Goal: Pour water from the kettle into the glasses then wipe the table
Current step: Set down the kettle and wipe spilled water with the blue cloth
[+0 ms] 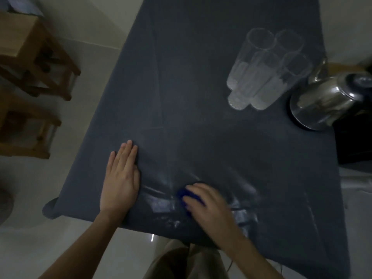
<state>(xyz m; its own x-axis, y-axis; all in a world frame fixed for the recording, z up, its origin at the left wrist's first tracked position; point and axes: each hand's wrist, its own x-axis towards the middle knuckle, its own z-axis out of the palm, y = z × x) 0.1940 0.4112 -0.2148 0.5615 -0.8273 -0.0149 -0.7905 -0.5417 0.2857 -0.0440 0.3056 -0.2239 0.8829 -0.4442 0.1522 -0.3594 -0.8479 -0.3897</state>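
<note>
A dark blue-grey cloth covers the table [201,97]. My left hand [120,178] lies flat on it near the front left edge, fingers together and holding nothing. My right hand [209,206] presses a small blue cloth [190,197] onto the table near the front edge; the cloth is mostly hidden under my fingers. Pale wet streaks show around it. Several tall clear glasses [265,71] stand clustered at the far right, each partly filled with water. A shiny steel kettle [326,101] stands at the right edge beside them.
Two wooden stools [34,57] stand on the pale floor left of the table. A black object [354,137] sits just right of the kettle. My legs show below the table's front edge.
</note>
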